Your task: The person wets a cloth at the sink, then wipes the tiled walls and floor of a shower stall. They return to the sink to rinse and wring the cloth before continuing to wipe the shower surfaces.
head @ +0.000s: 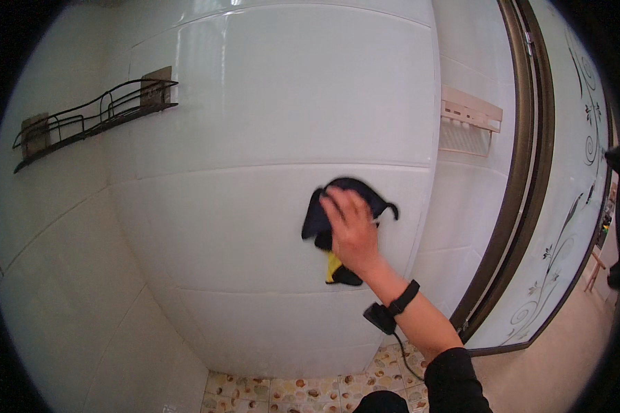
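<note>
My right hand (352, 229) lies over a dark cloth (314, 214) against the white tiled wall (248, 227), right of its middle. The fingers are spread across the fabric and slightly blurred. Below the palm hangs a yellow and black part (334, 267), probably of the same cloth, and a short dark loop or strip sticks out at the right. A black strap with a small black device (380, 318) circles the wrist, and a cable runs down from it. My left hand is out of view.
A black wire corner shelf (95, 121) hangs at upper left. To the right, a pale pink rack (470, 121) is mounted on the recessed wall, beside a brown door frame (522, 206) and a frosted glass door (553, 248) with scroll patterns. Pebble-patterned floor tiles (299, 392) lie below.
</note>
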Demonstrator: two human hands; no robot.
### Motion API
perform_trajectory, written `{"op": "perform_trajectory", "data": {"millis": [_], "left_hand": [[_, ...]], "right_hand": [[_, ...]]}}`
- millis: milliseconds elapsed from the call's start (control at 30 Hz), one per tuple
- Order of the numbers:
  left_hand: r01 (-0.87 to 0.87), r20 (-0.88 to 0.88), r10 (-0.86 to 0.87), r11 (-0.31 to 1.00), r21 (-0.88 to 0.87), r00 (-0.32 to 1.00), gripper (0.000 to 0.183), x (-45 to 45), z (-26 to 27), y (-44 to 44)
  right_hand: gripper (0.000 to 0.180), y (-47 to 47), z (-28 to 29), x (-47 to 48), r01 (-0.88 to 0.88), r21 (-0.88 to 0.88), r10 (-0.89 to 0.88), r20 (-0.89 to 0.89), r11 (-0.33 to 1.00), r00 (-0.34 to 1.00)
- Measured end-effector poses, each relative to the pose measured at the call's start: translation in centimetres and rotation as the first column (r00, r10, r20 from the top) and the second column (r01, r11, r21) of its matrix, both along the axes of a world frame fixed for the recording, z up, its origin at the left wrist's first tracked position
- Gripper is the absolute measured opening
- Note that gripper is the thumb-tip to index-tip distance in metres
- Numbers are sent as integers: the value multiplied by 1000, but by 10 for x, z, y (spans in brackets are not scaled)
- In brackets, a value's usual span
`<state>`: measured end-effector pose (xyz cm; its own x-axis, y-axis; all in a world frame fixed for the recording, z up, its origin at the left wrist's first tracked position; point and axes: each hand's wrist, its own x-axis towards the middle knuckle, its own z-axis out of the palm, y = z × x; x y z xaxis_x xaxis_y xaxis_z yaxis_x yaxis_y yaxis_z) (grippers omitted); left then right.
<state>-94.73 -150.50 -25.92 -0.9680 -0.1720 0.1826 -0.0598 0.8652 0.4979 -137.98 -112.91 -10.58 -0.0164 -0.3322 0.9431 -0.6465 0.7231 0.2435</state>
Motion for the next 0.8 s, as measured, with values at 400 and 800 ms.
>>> {"op": "perform_trajectory", "data": {"millis": [400, 800], "left_hand": [[-173, -7, 173, 983, 55, 985, 27, 38, -17, -3], [-546, 116, 540, 838, 19, 833, 23, 178, -29, 5]], "right_hand": [[51, -20, 45, -8, -217, 183, 225, -26, 959, 974], [51, -342, 123, -2, -124, 371, 230, -256, 920, 939]]}}
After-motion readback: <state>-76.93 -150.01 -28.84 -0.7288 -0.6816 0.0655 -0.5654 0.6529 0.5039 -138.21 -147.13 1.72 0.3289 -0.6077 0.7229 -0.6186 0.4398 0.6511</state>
